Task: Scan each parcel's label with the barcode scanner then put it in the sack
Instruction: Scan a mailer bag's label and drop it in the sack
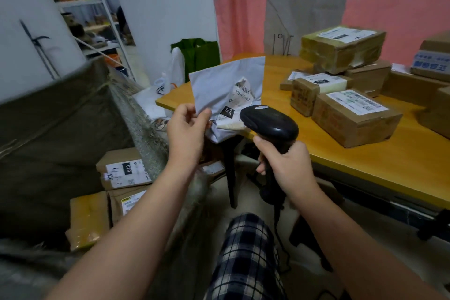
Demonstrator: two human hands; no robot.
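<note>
Orange desk [379, 168] right of frame, boxes [355, 117] atop; your left grip [187, 126] pinches grey mailer [219, 80] upright; right grip [285, 163] holds scanner [270, 122], nose upper-left.

We log one pale grey poly-mailer parcel [219, 80] held upright in the air, pinched near its lower left corner by the left hand [187, 129], with its crumpled white label [239, 102] (barcode, black "122" patch) facing us. The black barcode scanner [270, 124], gripped by its handle in the right hand [287, 165], has its head just beside the label's lower right edge. We also note taped brown cardboard parcels [355, 117] with white labels on the wooden table [365, 165] at right, and the dark sack [60, 141] open at left with boxed parcels [124, 173] inside.
</note>
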